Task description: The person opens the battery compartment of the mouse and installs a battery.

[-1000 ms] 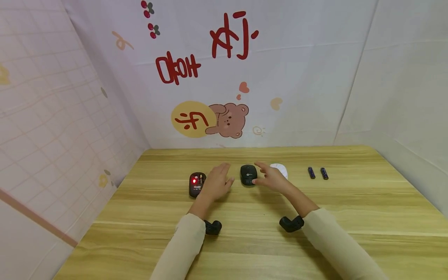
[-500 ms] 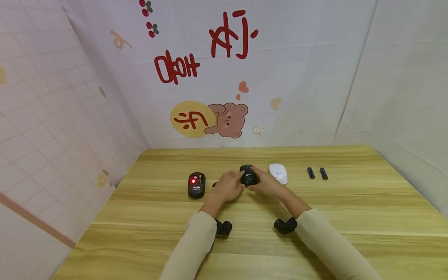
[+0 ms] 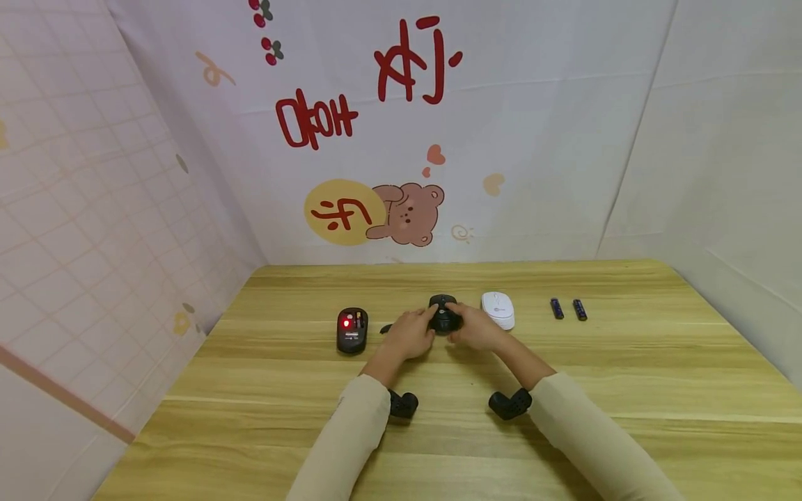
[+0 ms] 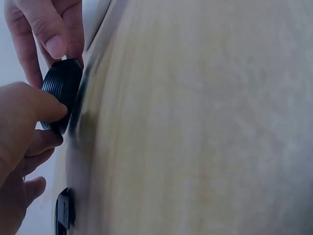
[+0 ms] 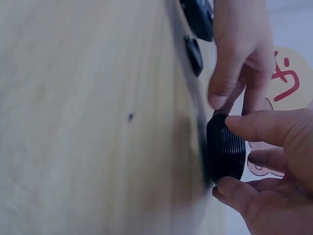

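In the head view a black computer mouse (image 3: 444, 321) sits in the middle, top side up, between my two hands. My left hand (image 3: 409, 337) grips its left side, and my right hand (image 3: 479, 328) holds the right side. Seen from the left wrist, the mouse (image 4: 63, 90) shows a ribbed edge, with the left thumb pressed against it and the right fingers at its other end. From the right wrist, the right thumb and fingers pinch the mouse (image 5: 226, 147) across its ribbed end. A small black curved piece (image 3: 385, 328) lies just left of my left hand.
At left lies an upturned black mouse (image 3: 352, 331) with a red light glowing and its battery bay uncovered. A white mouse (image 3: 498, 310) is close to the right hand. Two dark batteries (image 3: 557, 309) lie farther right on the wooden table (image 3: 626, 390).
My left hand has moved right from beside the upturned mouse to the middle black mouse, uncovering the small curved piece. My right hand has come in from the white mouse and gripped the black one.
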`<state>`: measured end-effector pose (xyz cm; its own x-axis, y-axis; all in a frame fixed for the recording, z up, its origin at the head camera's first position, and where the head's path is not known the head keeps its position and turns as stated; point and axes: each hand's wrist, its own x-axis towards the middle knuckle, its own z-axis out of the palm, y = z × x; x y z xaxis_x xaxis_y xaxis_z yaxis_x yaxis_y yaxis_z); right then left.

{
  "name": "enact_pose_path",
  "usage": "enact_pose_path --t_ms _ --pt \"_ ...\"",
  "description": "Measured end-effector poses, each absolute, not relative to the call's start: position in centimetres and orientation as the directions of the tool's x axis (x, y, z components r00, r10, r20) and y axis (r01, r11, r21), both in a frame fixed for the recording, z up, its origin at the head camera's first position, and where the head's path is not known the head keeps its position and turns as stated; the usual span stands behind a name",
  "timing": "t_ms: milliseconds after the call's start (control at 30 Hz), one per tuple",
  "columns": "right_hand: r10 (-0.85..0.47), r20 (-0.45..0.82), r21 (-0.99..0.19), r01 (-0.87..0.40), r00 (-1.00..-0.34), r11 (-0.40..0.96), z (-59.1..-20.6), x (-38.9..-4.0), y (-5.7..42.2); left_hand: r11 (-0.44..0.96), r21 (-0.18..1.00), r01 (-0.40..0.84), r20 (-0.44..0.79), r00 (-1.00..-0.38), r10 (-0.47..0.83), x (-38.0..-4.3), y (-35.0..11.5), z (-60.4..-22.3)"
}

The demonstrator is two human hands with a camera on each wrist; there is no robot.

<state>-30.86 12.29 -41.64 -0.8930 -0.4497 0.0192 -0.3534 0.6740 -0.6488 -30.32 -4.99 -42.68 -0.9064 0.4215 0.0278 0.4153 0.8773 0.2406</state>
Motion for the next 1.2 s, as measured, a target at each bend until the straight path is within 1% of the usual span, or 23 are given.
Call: enact_pose_path --t_ms 167,300,400,500,567,733,833,1033,1200 --pt "-0.430 0.056 -0.650 -0.360 -0.901 0.669 -40.7 -30.5 12.2 0.881 0.216 0.421 0.122 -0.907 0.404 -30.0 -5.1 -41.9" --pt "-0.420 0.089 -0.670 -0.366 -0.903 0.646 -40.1 -30.1 12.1 0.891 0.230 0.392 0.216 -0.913 0.346 -29.8 -5.1 -41.3" --pt "-0.411 0.149 -0.658 -0.401 -0.899 0.638 -39.5 -29.7 12.1 0.887 0.275 0.372 0.248 -0.918 0.308 -29.6 -5.2 -40.9" --pt "-0.386 0.207 -0.632 -0.424 -0.899 0.649 -39.1 -29.5 12.2 0.870 0.323 0.373 0.253 -0.920 0.300 -29.3 -5.4 -40.4" --pt "-0.363 0.228 -0.636 -0.421 -0.903 0.647 -39.0 -29.5 12.2 0.849 0.364 0.383 0.257 -0.918 0.303 -29.0 -5.5 -40.0" --pt "-0.338 0.249 -0.658 -0.414 -0.908 0.629 -38.9 -29.5 12.4 0.795 0.437 0.420 0.275 -0.904 0.327 -28.6 -5.6 -39.1" --pt "-0.356 0.264 -0.650 -0.438 -0.897 0.621 -38.8 -29.4 12.6 0.756 0.494 0.431 0.273 -0.902 0.336 -28.5 -5.7 -38.8" --pt "-0.396 0.282 -0.665 -0.476 -0.874 0.576 -38.3 -29.1 12.8 0.628 0.657 0.417 0.262 -0.907 0.329 -28.1 -5.9 -38.8" --pt "-0.414 0.296 -0.667 -0.497 -0.861 0.556 -38.0 -28.8 12.8 0.547 0.723 0.422 0.288 -0.904 0.316 -27.9 -6.0 -39.0"
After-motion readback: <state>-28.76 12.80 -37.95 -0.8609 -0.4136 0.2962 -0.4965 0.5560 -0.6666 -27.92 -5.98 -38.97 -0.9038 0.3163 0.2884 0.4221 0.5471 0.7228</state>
